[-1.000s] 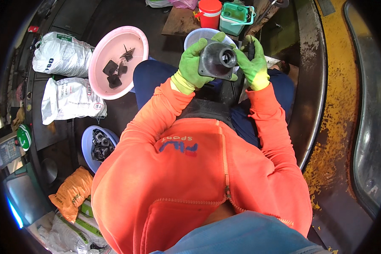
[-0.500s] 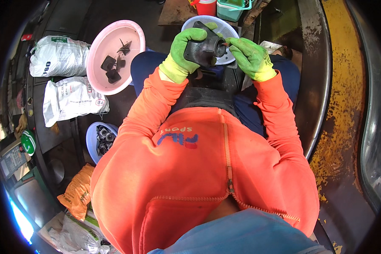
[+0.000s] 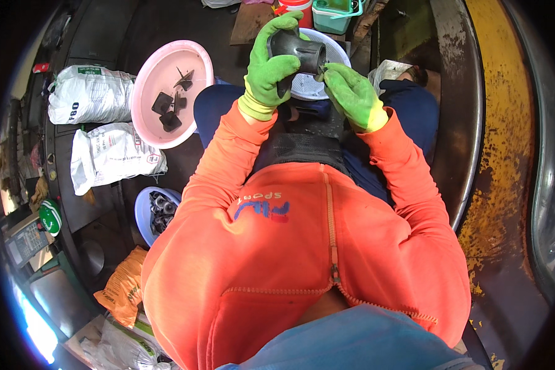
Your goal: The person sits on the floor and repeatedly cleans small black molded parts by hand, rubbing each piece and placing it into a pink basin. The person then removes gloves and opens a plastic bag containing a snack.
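Observation:
My left hand [image 3: 266,73], in a green glove, is closed around a black moulded part [image 3: 307,52] with a wide flange and a hollow round end. The part lies tilted, its round end pointing right. At the rim of that end my gloved right hand [image 3: 353,92] has its fingertips pinched together. Something small and dark shows at the fingertips, too small to name. Below both hands sits a pale blue perforated basket [image 3: 311,88], partly hidden by the part and the gloves.
To the left stands a pink basin [image 3: 140,80] with several black pieces. White sacks [image 3: 92,95] lie beyond it, and a blue bowl [image 3: 142,213] of dark parts is nearer. A red bucket [image 3: 299,12] and a green container [image 3: 333,21] stand ahead. A rusty yellow metal edge [image 3: 499,135] runs along the right.
The black part has turned in my left hand, so its round end points more to the right. My right hand has shifted slightly left and down, staying at that end.

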A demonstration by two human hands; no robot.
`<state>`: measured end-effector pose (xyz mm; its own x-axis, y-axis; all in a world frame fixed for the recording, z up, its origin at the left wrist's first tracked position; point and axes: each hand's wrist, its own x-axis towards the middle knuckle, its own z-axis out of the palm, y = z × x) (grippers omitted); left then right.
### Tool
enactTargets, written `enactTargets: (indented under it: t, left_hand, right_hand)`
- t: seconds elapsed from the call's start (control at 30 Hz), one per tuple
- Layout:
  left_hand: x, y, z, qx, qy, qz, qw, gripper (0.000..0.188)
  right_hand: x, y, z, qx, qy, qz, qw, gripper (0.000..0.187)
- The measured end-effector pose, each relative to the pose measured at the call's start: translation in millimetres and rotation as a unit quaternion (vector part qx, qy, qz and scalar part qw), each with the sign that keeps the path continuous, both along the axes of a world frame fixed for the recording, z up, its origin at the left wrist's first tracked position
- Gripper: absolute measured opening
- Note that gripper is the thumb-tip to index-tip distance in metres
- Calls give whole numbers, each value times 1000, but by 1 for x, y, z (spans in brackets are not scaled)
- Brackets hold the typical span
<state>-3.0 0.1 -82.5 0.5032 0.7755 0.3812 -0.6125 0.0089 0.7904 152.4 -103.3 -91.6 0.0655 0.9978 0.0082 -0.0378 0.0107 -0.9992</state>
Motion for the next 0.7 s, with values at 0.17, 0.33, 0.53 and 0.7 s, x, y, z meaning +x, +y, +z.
enactTargets:
  t: [0.17,0.33,0.53,0.7]
  left_hand:
    - [-1,11,-10,248,78,132,957,51]
    - [-8,25,-13,402,91,164,896,55]
    - [-1,16,-11,319,61,152,934,83]
    - [7,-11,-19,316,59,58,945,110]
  right_hand:
    - [-6,-12,22,-126,165,32,978,29]
    - [-1,-11,31,-217,391,135,884,34]
    - [11,3,23,-159,355,28,921,38]
    - [22,16,14,-13,23,5,1000,29]
